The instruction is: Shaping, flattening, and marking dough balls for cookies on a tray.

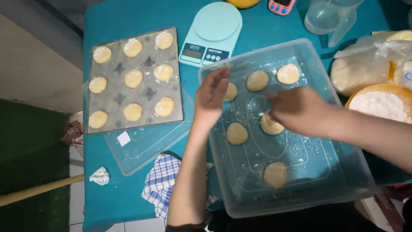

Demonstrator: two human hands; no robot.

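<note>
Teal table (128, 202) takes up most of my view, with a clear plastic bin (339, 172) on the right side. My right hand (300, 109) is down in the bin, fingers clamped on a dough ball (271, 125) in the middle. My left hand (211, 96) hovers open at the bin's left edge, holding nothing. Far left there's a metal tray (118, 68) of dough rounds, a kitchen scale (212, 32) just beside it

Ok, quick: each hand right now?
Left hand: open, empty, raised over the clear tub.
Right hand: fingers closed on a dough piece in the tub.
</note>
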